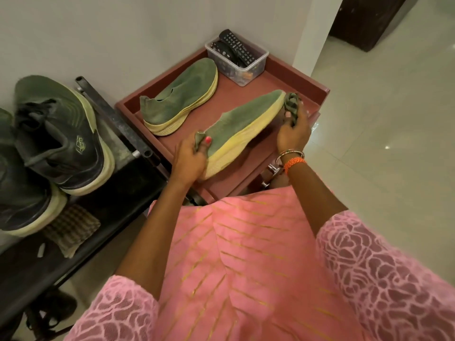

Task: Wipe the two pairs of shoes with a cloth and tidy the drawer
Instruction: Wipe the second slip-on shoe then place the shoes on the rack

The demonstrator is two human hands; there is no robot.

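Head cam, looking down at a reddish-brown tray-top stand [299,77] tucked against the wall, so I'm placing everything off that.

The left hand [190,156] is gripping the heel end of a green slip-on shoe [242,124], thumb hooked over the collar and fingers curled around the back. The shoe's long axis is running diagonally across the stand's front half, heel at the near-left edge, toe pointing up to the far right. It's tilting toward the camera, so the yellow sole edge is facing us.

The right hand [294,130] is sitting at the stand's right edge, fingers pinching a bunched-up greenish cloth [291,103] that's pressing against the toe tip. So the hands are well apart, one at each end of the shoe.

The matching second green shoe [179,97] is lying on its side in the back-left part of the stand, roughly parallel, toe toward the far corner. In that far corner a clear plastic tub [242,67] is holding remote controls [237,46].

Left of the stand, a pair of dark sneakers [57,134] is resting on a black bench [118,193], soles facing right, with a checked rag [71,228] lying just below them. Bangles [293,157] are showing on the right wrist.
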